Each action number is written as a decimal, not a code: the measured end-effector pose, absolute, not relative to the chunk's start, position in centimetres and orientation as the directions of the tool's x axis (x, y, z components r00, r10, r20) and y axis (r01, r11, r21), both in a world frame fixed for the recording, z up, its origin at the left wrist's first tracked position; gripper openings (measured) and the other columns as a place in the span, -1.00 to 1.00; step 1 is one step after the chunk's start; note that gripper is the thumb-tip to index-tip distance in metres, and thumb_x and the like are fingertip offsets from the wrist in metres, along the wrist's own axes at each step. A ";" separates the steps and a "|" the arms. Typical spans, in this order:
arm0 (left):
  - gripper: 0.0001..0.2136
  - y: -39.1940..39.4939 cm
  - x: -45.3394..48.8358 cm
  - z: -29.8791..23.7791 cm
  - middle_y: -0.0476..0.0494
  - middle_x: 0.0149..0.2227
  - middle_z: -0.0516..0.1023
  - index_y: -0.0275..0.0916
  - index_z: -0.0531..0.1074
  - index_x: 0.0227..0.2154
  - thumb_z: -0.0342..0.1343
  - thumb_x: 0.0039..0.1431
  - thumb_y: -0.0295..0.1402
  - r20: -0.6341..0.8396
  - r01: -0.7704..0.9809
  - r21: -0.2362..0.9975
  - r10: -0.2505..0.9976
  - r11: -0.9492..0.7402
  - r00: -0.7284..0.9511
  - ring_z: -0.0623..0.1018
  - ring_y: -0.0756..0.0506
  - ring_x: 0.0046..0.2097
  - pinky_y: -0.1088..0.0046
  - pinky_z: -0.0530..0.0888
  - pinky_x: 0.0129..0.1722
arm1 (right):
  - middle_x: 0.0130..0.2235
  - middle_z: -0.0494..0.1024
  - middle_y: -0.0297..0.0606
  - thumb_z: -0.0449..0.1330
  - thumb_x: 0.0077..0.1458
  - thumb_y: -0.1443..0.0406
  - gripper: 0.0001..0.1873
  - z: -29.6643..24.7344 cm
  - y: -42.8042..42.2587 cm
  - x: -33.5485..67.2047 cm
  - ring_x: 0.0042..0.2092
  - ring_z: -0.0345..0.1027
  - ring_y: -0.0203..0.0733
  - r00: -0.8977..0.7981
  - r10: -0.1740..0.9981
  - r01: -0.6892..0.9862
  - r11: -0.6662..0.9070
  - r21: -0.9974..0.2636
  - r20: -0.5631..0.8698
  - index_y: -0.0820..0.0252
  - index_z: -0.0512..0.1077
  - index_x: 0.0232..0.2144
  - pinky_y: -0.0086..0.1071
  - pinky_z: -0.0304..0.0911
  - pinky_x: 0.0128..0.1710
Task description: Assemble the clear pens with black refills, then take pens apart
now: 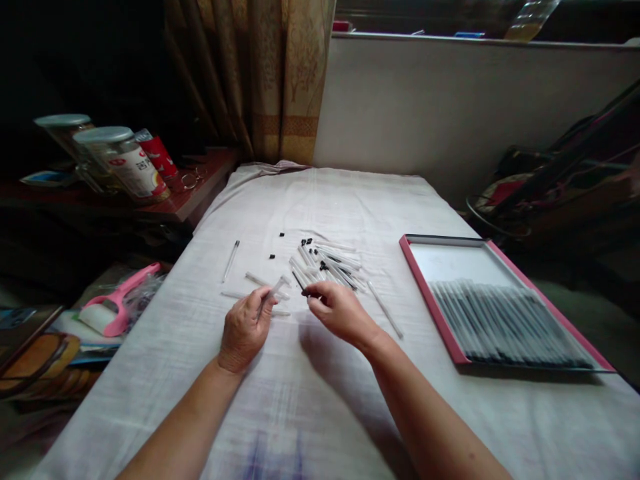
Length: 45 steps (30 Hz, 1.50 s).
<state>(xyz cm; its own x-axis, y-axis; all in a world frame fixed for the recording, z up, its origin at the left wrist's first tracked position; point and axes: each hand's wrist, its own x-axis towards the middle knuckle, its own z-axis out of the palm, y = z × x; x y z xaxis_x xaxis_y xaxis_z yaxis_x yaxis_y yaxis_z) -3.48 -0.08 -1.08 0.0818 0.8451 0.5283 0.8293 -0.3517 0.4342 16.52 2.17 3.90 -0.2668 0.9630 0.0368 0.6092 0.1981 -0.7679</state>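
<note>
My left hand is closed around a clear pen barrel, which slants up to the right. Between the thumb and fingers of my right hand is a thin dark pen refill, pointing up and left. Just beyond my hands lies a loose pile of clear pen parts with black pieces among them. Several more barrels rest by my left hand, partly covered by it. Two small black caps sit apart, left of the pile. One black-ended pen lies farther left, and a single clear barrel lies to the right.
On the right, a pink-edged box holds a row of pens. The white cloth covers the table. At left, jars stand on a wooden cabinet, above a pink lint roller. A curtain hangs behind.
</note>
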 end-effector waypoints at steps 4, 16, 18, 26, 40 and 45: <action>-0.76 -0.5 -2.2 -1.0 -0.14 -0.32 0.62 -0.20 0.41 -0.15 -0.09 0.35 -0.20 0.581 0.801 0.354 0.785 -0.483 0.216 0.60 -0.11 -0.29 0.40 0.49 -0.24 | -0.45 0.53 -0.34 0.19 0.01 0.18 -0.82 3.1 1.4 17.5 -0.46 0.40 -0.28 0.020 0.999 -0.028 0.050 -0.998 0.049 0.17 0.44 -0.40 -0.46 0.27 -0.53; -0.82 -1.1 -1.4 -0.8 -0.15 -0.31 0.60 -0.24 0.38 -0.13 -0.06 0.35 -0.31 0.609 0.777 0.279 0.729 -0.565 0.311 0.58 -0.12 -0.31 0.37 0.47 -0.28 | -0.47 0.52 -0.35 0.22 -0.03 0.23 -0.87 2.8 0.4 16.0 -0.43 0.43 -0.26 0.020 0.994 -0.095 0.107 -0.990 0.106 0.15 0.43 -0.41 -0.43 0.32 -0.47; -0.81 -1.1 -1.4 -0.8 -0.16 -0.29 0.61 -0.23 0.39 -0.14 -0.07 0.35 -0.30 0.603 0.783 0.275 0.734 -0.558 0.311 0.58 -0.12 -0.29 0.36 0.48 -0.27 | -0.45 0.53 -0.32 0.21 -0.01 0.25 -0.89 2.8 0.3 16.1 -0.42 0.41 -0.26 -0.001 0.987 -0.002 0.160 -0.987 0.160 0.16 0.46 -0.40 -0.42 0.31 -0.45; -0.76 -0.6 -1.7 -0.6 -0.17 -0.23 0.62 -0.22 0.47 -0.16 -0.06 0.34 -0.26 0.560 0.695 0.512 0.810 -0.505 0.176 0.59 -0.11 -0.19 0.36 0.52 -0.14 | -0.29 0.59 -0.21 0.10 0.13 0.32 -0.78 2.5 0.8 15.4 -0.35 0.44 -0.25 -0.160 0.927 0.275 0.372 -0.887 0.339 0.17 0.52 -0.21 -0.40 0.34 -0.36; -0.80 -0.6 -2.4 -0.5 -0.09 -0.26 0.65 -0.23 0.46 -0.13 0.01 0.31 -0.28 0.483 0.485 0.777 0.874 -0.400 -0.054 0.63 -0.04 -0.22 0.44 0.56 -0.16 | -0.06 0.59 -0.18 0.12 0.14 0.41 -0.75 1.4 5.4 20.3 -0.05 0.36 -0.05 -0.327 0.916 0.903 0.375 -0.209 0.232 0.13 0.57 -0.21 -0.26 0.24 -0.06; -0.79 -0.5 -2.4 -0.6 -0.09 -0.26 0.65 -0.23 0.46 -0.12 0.01 0.31 -0.27 0.473 0.506 0.770 0.880 -0.388 -0.046 0.63 -0.04 -0.22 0.43 0.56 -0.14 | -0.10 0.60 -0.16 0.11 0.15 0.40 -0.76 1.3 5.5 22.0 -0.07 0.36 -0.04 -0.242 0.951 0.951 0.272 -0.145 0.193 0.18 0.58 -0.24 -0.28 0.22 -0.06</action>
<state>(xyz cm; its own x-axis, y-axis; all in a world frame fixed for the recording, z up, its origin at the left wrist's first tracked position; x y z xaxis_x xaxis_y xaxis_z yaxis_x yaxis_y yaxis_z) -2.36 -0.54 -0.60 -0.0460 0.8797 0.4734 0.5061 -0.3881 0.7703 22.03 5.51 1.28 -0.2420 0.9509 0.1929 0.9515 0.2716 -0.1448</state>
